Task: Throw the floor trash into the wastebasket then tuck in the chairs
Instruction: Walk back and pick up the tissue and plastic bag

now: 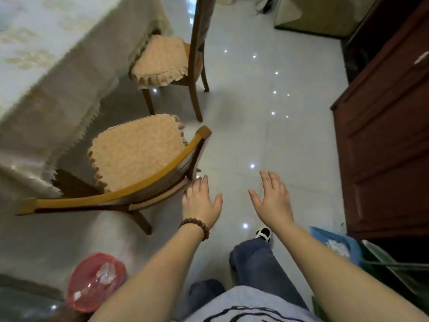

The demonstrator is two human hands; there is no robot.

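Two wooden chairs with peach frilled cushions stand pulled out from the cloth-covered table (53, 73). The near chair (130, 159) is angled, its curved backrest towards me. The far chair (167, 61) sits beyond it. My left hand (200, 201), with a bead bracelet on the wrist, is open beside the right end of the near chair's backrest, fingertips close to it. My right hand (274, 198) is open over the bare tiles and holds nothing. A red wastebasket (95, 282) with a clear liner and crumpled trash inside stands at the lower left.
A dark red-brown cabinet (385, 135) lines the right side. A blue bin (336, 242) with white paper and a green container sit at its foot. Glossy white tiles run between the chairs and the cabinet. My jeans and one shoe show below.
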